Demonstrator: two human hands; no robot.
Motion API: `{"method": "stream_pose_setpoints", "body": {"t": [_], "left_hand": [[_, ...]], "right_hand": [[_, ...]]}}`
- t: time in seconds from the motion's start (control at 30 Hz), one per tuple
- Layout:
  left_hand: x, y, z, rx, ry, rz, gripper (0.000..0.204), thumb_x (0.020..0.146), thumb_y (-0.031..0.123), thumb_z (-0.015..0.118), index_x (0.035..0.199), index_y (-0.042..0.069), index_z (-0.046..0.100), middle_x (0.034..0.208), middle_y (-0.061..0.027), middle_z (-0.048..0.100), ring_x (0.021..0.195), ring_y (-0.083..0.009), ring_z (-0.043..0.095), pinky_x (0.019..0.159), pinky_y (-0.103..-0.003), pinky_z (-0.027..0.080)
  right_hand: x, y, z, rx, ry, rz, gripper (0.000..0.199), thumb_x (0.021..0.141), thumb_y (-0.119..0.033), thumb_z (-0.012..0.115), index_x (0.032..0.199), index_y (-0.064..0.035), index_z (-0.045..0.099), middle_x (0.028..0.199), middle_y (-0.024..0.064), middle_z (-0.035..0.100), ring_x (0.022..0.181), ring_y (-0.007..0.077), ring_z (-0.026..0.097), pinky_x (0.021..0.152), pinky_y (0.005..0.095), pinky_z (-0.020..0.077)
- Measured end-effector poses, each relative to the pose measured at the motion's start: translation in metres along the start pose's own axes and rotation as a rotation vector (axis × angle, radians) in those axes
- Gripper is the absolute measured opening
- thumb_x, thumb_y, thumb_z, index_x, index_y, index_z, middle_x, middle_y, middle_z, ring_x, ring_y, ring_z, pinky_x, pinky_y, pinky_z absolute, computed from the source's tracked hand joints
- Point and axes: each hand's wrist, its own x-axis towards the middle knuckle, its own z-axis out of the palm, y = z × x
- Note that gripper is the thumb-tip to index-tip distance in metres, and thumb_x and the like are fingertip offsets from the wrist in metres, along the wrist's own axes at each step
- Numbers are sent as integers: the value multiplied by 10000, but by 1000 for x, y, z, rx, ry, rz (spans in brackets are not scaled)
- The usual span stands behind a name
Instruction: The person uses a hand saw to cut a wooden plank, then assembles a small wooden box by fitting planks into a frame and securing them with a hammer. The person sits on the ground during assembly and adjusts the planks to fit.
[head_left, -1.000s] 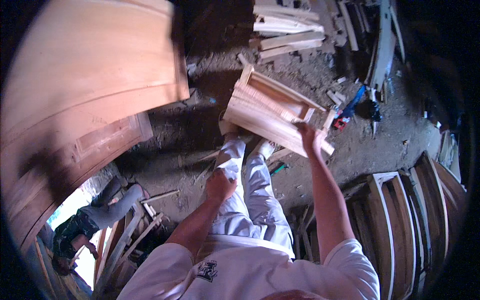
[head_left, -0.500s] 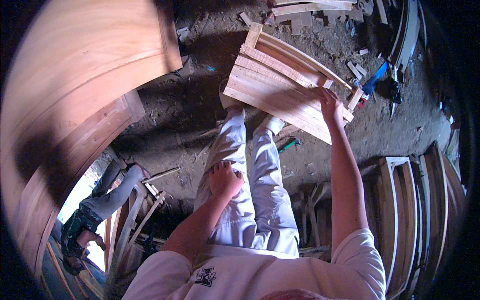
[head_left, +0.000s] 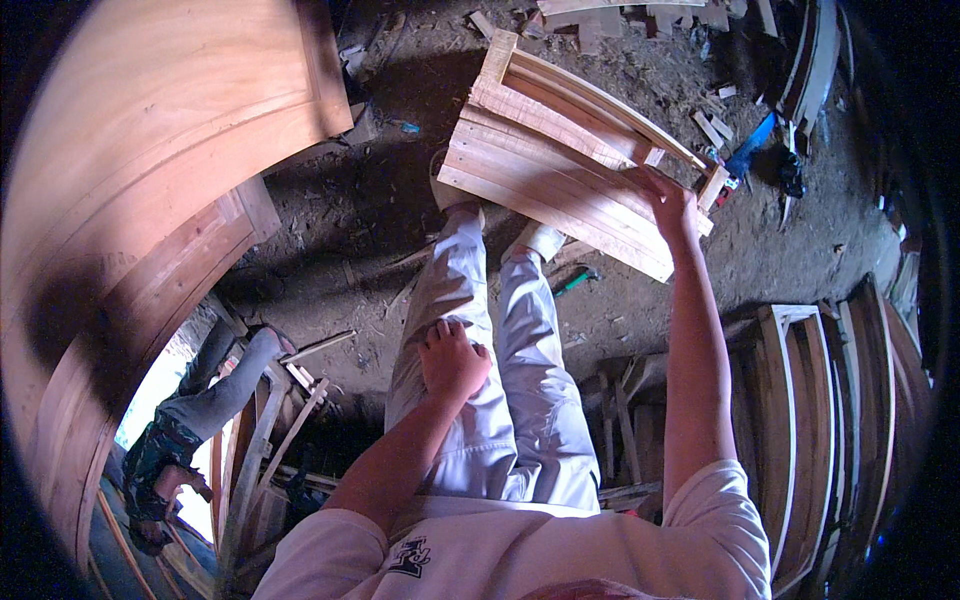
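Note:
A low wooden piece of pale planks (head_left: pixel 560 180), framed along its far side, stands tilted by my feet. My right hand (head_left: pixel 675 207) reaches out and grips the plank edge near its right end; the fingertips are partly hidden. On my left thigh lies my left hand (head_left: pixel 455 362), fingers a little apart, holding nothing. The left end of the wooden piece, with its short upright post (head_left: pixel 496 60), points away from me. My shoes (head_left: pixel 540 240) are close against its near edge.
A large wooden panel (head_left: pixel 190 110) fills the left side. A green-handled tool (head_left: pixel 575 283) lies on the dirt floor, with a blue item (head_left: pixel 750 145) and wood scraps farther right. Wooden frames (head_left: pixel 800 420) stand at lower right. Another person (head_left: pixel 190 430) is at lower left.
The wooden piece has shifted slightly away from me and turned a little, my right hand still on its edge. My left hand stays on my thigh.

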Motion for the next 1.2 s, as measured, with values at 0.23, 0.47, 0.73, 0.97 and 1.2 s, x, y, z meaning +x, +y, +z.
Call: {"method": "stream_pose_setpoints", "body": {"t": [0.23, 0.47, 0.73, 0.97, 1.2], "left_hand": [[3, 8, -24, -1, -143, -62, 641, 810, 408, 675, 1301, 4, 593, 1320, -220, 570, 1250, -377, 539, 1042, -543, 413], [2, 3, -7, 35, -5, -14, 485, 813, 362, 634, 1141, 5, 636, 1207, -197, 597, 1157, -365, 579, 979, -527, 443], [3, 6, -1, -3, -5, -24, 539, 808, 371, 660, 1201, 3, 626, 1234, -193, 603, 1193, -360, 573, 983, -521, 457], [5, 0, -5, -7, -39, 20, 518, 814, 379, 679, 1192, 31, 618, 1248, -172, 600, 1209, -351, 564, 979, -521, 456], [4, 4, -9, 71, -41, 18, 519, 827, 386, 674, 1203, 35, 605, 1288, -180, 575, 1242, -350, 544, 993, -534, 438]], "right_hand": [[33, 6, -12, -126, 155, -83, 371, 906, -253, 749, 1250, -117, 720, 1070, 178, 747, 942, 327, 736, 804, 405, 564], [46, 12, -3, -158, 89, -112, 497, 823, -105, 761, 1310, -109, 663, 1250, 205, 669, 1139, 391, 642, 946, 456, 535], [1, -44, 17, -333, 105, -144, 470, 786, -192, 794, 1224, -87, 660, 1212, 145, 614, 1162, 380, 579, 1006, 496, 475], [-2, -31, 42, -431, 262, -112, 323, 876, -132, 626, 1196, -153, 674, 1168, 89, 616, 1123, 314, 579, 978, 499, 459], [10, -34, 34, -408, 321, -191, 253, 866, -135, 612, 1099, -137, 713, 1111, 61, 609, 1091, 302, 573, 968, 493, 453]]}}
